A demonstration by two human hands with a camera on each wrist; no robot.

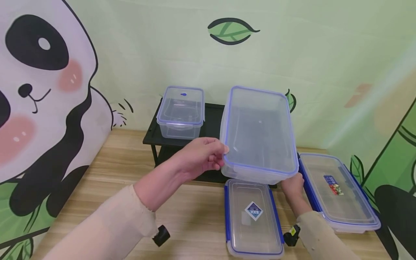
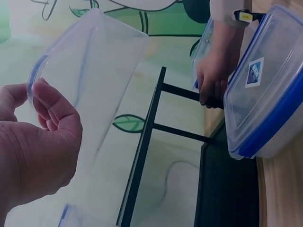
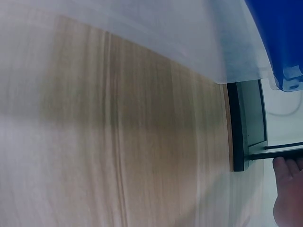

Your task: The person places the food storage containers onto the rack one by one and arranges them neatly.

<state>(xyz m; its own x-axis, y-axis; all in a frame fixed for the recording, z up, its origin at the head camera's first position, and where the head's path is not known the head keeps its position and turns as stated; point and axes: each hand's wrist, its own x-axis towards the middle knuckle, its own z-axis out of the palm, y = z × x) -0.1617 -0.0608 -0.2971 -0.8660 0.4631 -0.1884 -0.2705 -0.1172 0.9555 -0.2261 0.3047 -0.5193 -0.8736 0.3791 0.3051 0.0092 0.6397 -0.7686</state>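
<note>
My left hand [image 1: 203, 157] pinches the blue-edged side of a large clear food container [image 1: 260, 133] between thumb and fingers. Tilted toward me, this container hangs over the right part of a black two-tier rack [image 1: 214, 117] in the head view. Below it, my right hand [image 1: 292, 184] is partly hidden by the container's corner. The left wrist view has that right hand [image 2: 215, 80] with its fingers curled at an upright of the rack [image 2: 182, 92]. Fingertips [image 3: 280, 165] lie against the black bar in the right wrist view.
A smaller lidded container [image 1: 182, 115] stands on the rack's left top. On the wooden table [image 1: 182, 224], a flat blue-clipped container [image 1: 253, 231] lies in front of the rack, and another labelled one [image 1: 338, 195] lies to the right. A panda-printed backdrop [image 1: 156, 43] rises behind.
</note>
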